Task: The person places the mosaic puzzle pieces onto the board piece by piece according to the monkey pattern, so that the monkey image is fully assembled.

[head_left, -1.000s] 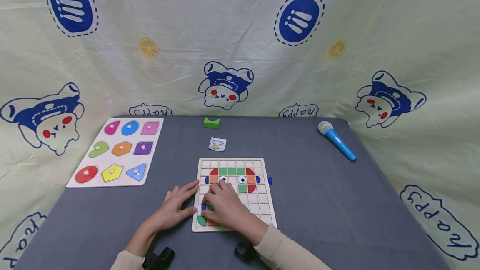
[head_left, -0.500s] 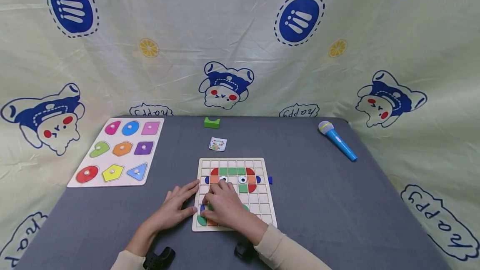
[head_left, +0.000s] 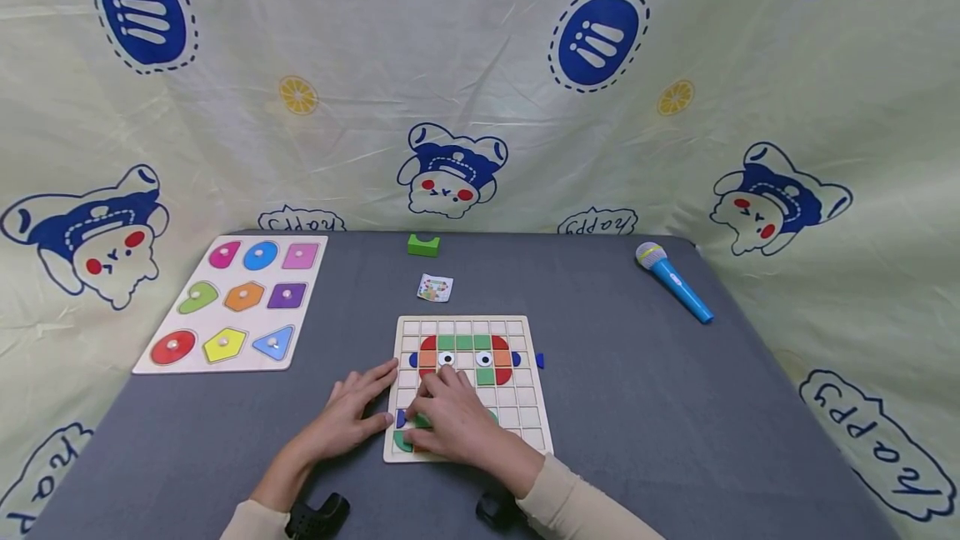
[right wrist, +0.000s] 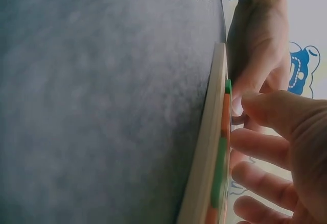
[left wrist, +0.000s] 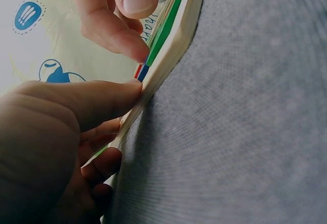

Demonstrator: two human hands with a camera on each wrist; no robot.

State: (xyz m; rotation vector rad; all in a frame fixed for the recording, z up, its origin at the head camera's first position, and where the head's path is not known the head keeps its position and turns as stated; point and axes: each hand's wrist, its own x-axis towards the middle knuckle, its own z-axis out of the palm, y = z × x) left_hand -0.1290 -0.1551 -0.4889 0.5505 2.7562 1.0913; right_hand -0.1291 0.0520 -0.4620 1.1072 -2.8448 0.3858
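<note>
A wooden grid board [head_left: 517, 419] lies on the grey table, with colored tiles forming a pattern. My left hand [head_left: 348, 411] rests along the board's left edge, fingers extended, thumb and fingertips at its rim. My right hand [head_left: 457, 419] hovers over the lower left of the board, thumb and fingers apart with nothing seen between them. Just left of its fingertips sits a blue tile [head_left: 401, 418], above a green rounded tile [head_left: 402, 441]. White-and-black eye tiles [head_left: 484, 359] show in the upper pattern. The right hand hides several tiles in the lower part.
A loose blue piece [head_left: 540, 361] lies by the board's right edge. Behind the board are a small picture card [head_left: 435, 288] and a green block [head_left: 423, 247]. A shape puzzle [head_left: 258, 323] lies at left, a blue toy microphone [head_left: 678, 283] at right.
My right hand has shifted slightly right, its fingers coming off the blue tile and uncovering more of the left eye tile. The left hand stays at the board's edge.
</note>
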